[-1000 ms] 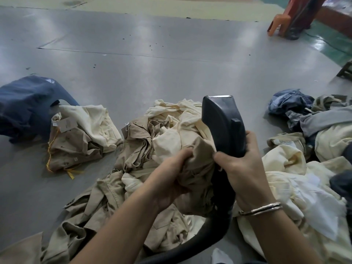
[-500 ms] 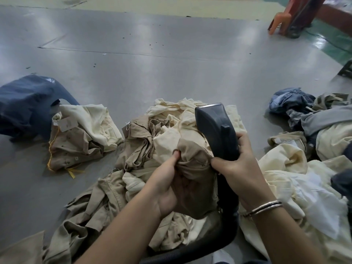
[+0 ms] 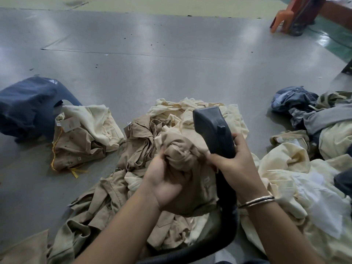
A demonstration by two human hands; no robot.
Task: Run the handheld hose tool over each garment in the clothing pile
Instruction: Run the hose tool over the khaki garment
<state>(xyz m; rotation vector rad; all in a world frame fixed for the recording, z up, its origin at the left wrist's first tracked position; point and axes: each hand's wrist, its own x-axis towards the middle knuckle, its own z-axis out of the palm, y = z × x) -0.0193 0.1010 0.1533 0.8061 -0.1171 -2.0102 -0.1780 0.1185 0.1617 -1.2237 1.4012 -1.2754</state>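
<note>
Grey floor (image 3: 171, 60), tan garment (image 3: 181, 155) bunched in left fingers (image 3: 163, 151), hose tool (image 3: 213, 130) beside

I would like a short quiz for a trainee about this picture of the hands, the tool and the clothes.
1. True or false: the right hand grips the black hose tool.
2. What does the left hand hold? A) a blue garment B) a bunched tan garment C) a yellow tag
3. Fill in: the folded tan and cream clothes with the yellow tag lie beside a ____ garment at the far left.

Key:
1. True.
2. B, the tan garment, held right against the tool.
3. Blue; the blue garment lies on the grey floor.
</note>
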